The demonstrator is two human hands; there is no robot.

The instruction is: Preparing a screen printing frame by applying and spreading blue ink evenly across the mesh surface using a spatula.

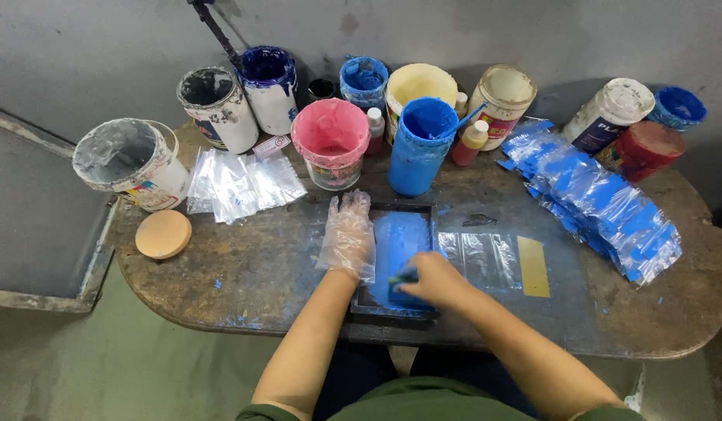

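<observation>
Right, the left hand (347,236), in a thin clear plastic glove, lies flat with fingers spread, palm down on the left edge of the small dark rectangular printing frame (394,261) coated in blue ink. That frame sits at the front middle of the worn, paint-stained wooden desk (244,273). The bare right hand (432,281) is curled tight round a small blue-smeared squeegee (404,278), pressed down on the near end of the frame's blue surface. Just beside the frame on the right lies a clear plastic bag (481,257) with a yellow strip (533,267) at its far side. Behind the frame stands a tall blue-coated ink tub (418,148), and next to it a pink-rimmed tub (330,144). Off to the right, a fanned stack of blue-printed plastic bags (602,203); to the left, a loose pile of clear unprinted bags (240,185) and a round tan lid (164,234).
</observation>
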